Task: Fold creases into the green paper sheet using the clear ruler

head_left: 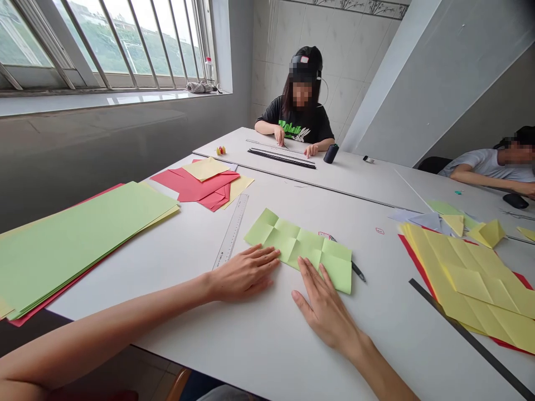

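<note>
A sheet of light green paper (pixel 298 248) lies flat on the white table (pixel 259 356), creased into a grid of folds. My left hand (pixel 244 274) rests palm down with its fingertips on the sheet's lower left edge. My right hand (pixel 326 306) lies flat too, its fingers over the sheet's lower edge and slightly spread. Neither hand grips anything. A steel ruler (pixel 231 231) lies just beyond my left hand, and a black-tipped pen (pixel 356 269) sits partly under the sheet's right side.
A stack of green sheets over red (pixel 79 245) lies at the left, with red and yellow papers (pixel 200 182) beyond it. Folded yellow paper (pixel 472 284) and a black strip (pixel 468 334) lie right. A person in a black T-shirt (pixel 298 111) works across the table; another person (pixel 489 167) leans at the right.
</note>
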Demonstrator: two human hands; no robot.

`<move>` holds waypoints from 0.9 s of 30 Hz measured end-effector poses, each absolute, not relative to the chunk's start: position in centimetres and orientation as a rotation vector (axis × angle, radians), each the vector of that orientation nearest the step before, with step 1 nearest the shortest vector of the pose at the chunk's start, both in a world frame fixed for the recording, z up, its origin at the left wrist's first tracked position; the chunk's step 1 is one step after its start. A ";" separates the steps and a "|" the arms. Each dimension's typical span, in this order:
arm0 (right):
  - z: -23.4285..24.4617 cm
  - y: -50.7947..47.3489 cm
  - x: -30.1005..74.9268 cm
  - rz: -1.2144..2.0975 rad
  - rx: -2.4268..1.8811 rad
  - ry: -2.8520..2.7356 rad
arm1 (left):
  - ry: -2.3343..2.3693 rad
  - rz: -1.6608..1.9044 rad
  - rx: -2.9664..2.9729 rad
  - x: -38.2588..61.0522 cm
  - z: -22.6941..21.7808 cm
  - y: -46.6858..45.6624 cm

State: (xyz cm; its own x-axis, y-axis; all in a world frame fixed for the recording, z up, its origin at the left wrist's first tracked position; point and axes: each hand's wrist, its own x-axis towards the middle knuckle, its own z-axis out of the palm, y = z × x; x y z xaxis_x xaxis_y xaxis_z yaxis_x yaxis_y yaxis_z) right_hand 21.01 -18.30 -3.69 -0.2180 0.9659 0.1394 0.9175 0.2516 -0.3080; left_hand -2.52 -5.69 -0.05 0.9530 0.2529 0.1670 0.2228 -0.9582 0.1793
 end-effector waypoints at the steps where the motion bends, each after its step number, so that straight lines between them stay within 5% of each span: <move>1: -3.6 -18.0 20.6 0.206 -1.721 -2.233 | 0.387 0.300 2.922 -2.3 -0.2 -5.9; 11: -4.2 -17.1 15.5 0.117 -1.753 -2.176 | 0.538 0.305 2.883 -2.5 -0.9 -6.7; 22: -6.7 -22.5 22.7 -0.211 -2.136 -1.733 | 0.546 0.319 2.894 -2.6 -1.1 -6.7; 27: -6.7 -23.5 24.8 -0.072 -2.109 -1.615 | 0.645 0.451 2.835 -2.9 -0.9 -5.4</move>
State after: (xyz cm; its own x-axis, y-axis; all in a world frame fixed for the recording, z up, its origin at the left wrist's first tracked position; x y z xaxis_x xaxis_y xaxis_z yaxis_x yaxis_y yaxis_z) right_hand 24.76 -23.47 -6.66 0.3021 0.8967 0.3234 0.9219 -0.1884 -0.3386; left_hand -2.88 -5.37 -0.94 0.8583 0.4489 0.2488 0.3882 -0.8849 0.2573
